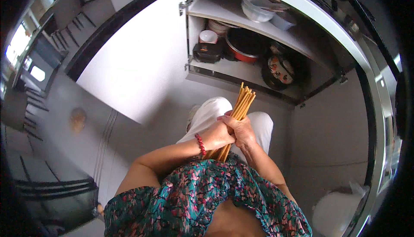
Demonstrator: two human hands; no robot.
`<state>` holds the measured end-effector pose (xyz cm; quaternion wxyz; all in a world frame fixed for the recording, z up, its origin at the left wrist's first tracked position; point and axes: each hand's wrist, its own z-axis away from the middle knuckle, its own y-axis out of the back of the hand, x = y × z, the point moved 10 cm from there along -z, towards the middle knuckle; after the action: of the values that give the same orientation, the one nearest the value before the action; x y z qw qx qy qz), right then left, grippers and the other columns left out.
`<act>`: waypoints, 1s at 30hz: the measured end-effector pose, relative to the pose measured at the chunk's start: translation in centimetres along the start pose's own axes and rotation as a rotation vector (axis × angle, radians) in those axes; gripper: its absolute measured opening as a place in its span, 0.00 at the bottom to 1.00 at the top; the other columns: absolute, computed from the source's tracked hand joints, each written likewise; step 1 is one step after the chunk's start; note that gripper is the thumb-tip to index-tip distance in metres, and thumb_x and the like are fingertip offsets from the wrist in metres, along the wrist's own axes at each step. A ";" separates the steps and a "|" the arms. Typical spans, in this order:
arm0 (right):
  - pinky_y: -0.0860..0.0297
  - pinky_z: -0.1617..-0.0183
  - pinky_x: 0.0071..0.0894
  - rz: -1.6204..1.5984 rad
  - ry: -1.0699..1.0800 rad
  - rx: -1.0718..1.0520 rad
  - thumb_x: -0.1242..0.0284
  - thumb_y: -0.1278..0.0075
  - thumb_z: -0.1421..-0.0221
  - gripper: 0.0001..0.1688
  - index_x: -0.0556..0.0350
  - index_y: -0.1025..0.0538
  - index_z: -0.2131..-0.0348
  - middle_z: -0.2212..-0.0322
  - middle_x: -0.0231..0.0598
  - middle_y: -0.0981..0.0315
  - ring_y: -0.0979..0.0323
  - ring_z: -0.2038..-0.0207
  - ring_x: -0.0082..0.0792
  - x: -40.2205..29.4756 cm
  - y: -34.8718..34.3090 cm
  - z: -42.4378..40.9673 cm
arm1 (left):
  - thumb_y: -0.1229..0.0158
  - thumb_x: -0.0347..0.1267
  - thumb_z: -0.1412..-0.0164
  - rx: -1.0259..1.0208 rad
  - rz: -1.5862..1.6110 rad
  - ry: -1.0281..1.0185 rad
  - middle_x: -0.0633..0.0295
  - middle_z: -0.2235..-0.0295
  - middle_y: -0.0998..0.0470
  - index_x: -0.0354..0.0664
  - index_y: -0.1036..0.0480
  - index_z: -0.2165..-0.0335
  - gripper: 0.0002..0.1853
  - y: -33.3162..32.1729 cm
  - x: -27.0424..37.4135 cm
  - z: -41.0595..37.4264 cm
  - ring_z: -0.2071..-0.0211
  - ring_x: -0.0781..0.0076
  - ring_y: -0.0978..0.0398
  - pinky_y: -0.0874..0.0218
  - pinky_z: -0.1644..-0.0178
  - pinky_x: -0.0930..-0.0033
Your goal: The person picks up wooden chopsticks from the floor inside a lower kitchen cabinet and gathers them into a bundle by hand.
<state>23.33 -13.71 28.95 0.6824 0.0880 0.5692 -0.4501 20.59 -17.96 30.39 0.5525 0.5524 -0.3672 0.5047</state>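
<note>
A bundle of long, thin wooden sticks, which look like chopsticks (pixel 242 105), slants up and away from my lap at the middle of the view. My left hand (pixel 218 136), with a red bead bracelet at its wrist, is wrapped around the lower part of the bundle. Just beside it my right hand (pixel 242 129) grips the same bundle, and the two hands touch. The tips fan out slightly above my hands, over my white-trousered knees. The bundle's lower ends are partly hidden by my hand and my patterned top.
An open low cabinet lies ahead, its white door (pixel 136 52) swung out to the left. Its lower shelf holds a red pan (pixel 244 56), a black container (pixel 207 53), a white cup (pixel 208 36) and a patterned item (pixel 280 69). Bowls (pixel 255 10) stand on the upper shelf.
</note>
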 end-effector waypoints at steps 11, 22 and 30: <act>0.30 0.65 0.48 -0.358 -0.068 -0.162 0.81 0.54 0.61 0.07 0.57 0.35 0.76 0.84 0.39 0.35 0.32 0.79 0.36 1.2 -1.5 -0.6 | 0.43 0.24 0.52 0.513 0.613 0.027 0.58 0.60 0.31 0.30 0.38 0.56 0.23 5.6 -3.8 10.0 0.59 0.72 0.32 0.42 0.52 0.73; 0.34 0.66 0.44 -0.793 -0.176 -0.283 0.77 0.53 0.60 0.09 0.56 0.33 0.72 0.82 0.37 0.35 0.35 0.77 0.37 2.7 3.6 -1.1 | 0.43 0.28 0.51 1.251 0.008 -0.129 0.56 0.63 0.29 0.30 0.34 0.60 0.19 28.3 -3.8 25.5 0.61 0.73 0.34 0.44 0.56 0.72; 0.35 0.67 0.40 -0.751 -0.141 -0.162 0.76 0.54 0.60 0.12 0.58 0.33 0.70 0.82 0.37 0.36 0.36 0.78 0.35 5.0 5.6 -4.8 | 0.41 0.38 0.51 1.063 -0.606 -0.014 0.46 0.83 0.29 0.30 0.30 0.80 0.18 23.0 -3.7 16.0 0.81 0.50 0.31 0.41 0.76 0.60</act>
<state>23.70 -9.97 20.89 0.5123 -0.2118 0.5471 -0.6271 0.02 -37.02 34.29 0.3179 0.8355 0.1048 0.4357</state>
